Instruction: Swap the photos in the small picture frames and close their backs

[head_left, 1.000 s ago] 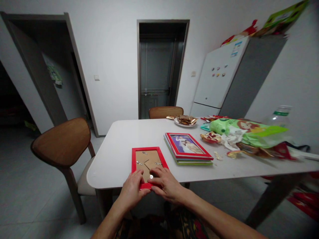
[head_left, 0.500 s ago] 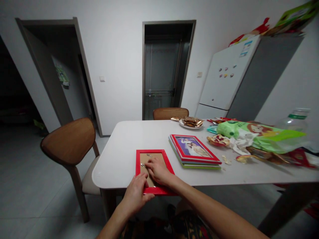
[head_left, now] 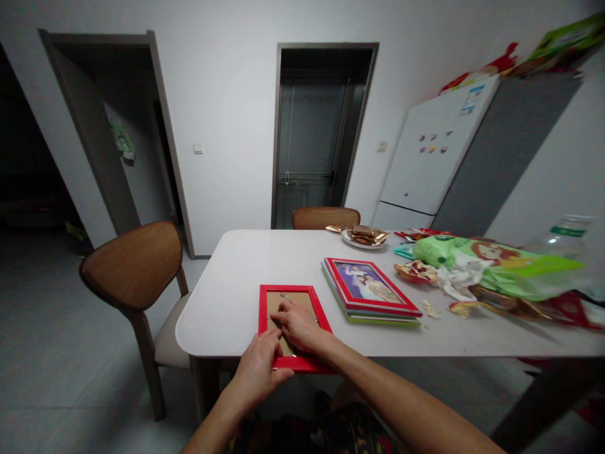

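A red picture frame [head_left: 319,309] lies face down at the table's near edge, its brown backing board [head_left: 295,302] facing up. My left hand [head_left: 259,362] grips the frame's lower left side, thumb at the near edge and fingers over the border. On the backing rests my right hand [head_left: 299,325], its fingers bent and closed near the left side, by a small metal clip. Whether the fingertips pinch anything is too small to tell. Right of the frame stands a stack of frames, the top one red with a photo [head_left: 368,284] facing up.
The white table [head_left: 212,321] also bears a plate of wrapped snacks [head_left: 363,238], an opened pomegranate [head_left: 416,272], crumpled tissue, a green bag [head_left: 510,261] and a clear bottle. Wooden chairs [head_left: 135,268] stand at the left and far sides.
The fingers of my right hand have shifted slightly over the small clip at the backing's left side. My left hand keeps its place. The view has shifted a little.
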The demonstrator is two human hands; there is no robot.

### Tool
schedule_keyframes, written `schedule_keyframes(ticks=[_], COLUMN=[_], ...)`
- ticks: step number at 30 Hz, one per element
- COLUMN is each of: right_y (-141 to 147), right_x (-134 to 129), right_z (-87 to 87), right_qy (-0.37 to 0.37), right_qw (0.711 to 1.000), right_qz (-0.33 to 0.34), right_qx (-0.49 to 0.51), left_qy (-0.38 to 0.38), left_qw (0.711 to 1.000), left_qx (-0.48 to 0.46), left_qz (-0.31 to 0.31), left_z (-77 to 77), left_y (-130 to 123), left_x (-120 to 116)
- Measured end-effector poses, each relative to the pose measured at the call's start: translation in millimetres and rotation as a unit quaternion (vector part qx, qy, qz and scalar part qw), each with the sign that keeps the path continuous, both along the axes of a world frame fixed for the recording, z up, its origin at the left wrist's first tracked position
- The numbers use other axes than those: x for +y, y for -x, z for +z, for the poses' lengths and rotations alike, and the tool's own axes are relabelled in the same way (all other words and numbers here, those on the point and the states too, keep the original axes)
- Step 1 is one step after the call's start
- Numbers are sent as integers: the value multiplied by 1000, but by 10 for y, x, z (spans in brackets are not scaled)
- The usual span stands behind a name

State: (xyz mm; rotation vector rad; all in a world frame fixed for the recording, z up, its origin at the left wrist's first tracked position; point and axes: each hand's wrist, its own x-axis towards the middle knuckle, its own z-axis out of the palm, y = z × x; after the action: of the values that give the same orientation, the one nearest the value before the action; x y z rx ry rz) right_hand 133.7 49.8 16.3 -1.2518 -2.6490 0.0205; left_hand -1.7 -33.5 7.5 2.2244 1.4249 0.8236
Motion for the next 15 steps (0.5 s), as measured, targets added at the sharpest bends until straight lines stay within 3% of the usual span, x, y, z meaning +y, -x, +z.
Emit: schedule_keyframes(ticks=[10, 13, 15], right_y=[-32, -38, -36], right_x=[50, 133, 219], right_z=[-4, -3, 11], right_qy=[4, 24, 43], right_qw=[999, 996, 987], right_qz=[29, -23, -91], right_qx=[20, 81, 124], left_qy=[1, 3, 3], left_qw=[1000, 1000, 1000], left_qx=[-21, -18, -20], left_qz=[-1, 2, 5], left_z=[-39, -63, -83], left_y=[14, 23, 30], left_x=[26, 17, 3])
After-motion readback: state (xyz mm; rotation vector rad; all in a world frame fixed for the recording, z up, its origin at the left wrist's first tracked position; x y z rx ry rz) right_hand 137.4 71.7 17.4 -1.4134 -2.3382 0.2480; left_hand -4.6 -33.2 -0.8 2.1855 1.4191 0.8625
